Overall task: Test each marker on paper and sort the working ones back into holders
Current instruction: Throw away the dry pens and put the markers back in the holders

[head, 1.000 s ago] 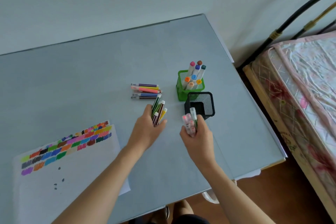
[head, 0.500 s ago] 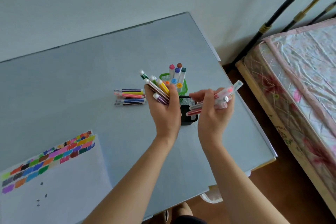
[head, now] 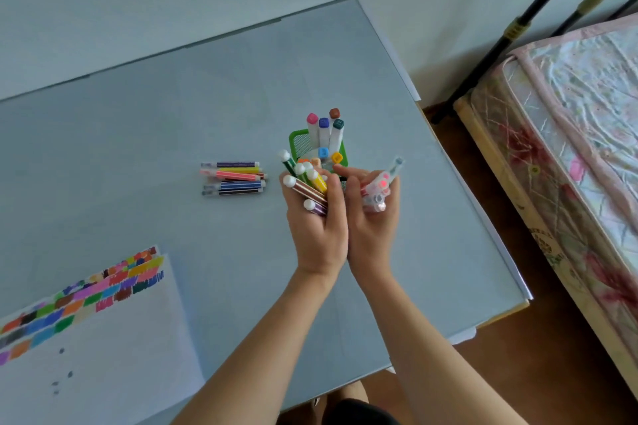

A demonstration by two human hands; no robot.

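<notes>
Evidently gathering tested markers for the holders, both hands are raised together above the tabletop (head: 214, 107) — the left hand (head: 316, 231) grips a fan of striped markers (head: 307, 186), the right hand (head: 371, 217) clutches a blurred, probably pink-capped bundle (head: 378, 188) — just before the green holder (head: 298, 141).

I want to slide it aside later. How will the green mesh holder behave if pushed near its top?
The green mesh holder looks light, being thin mesh, so it would probably slide easily on the smooth table. The tall markers rise well above its rim, so a high push may tip it. Pushing low seems safer.
</notes>
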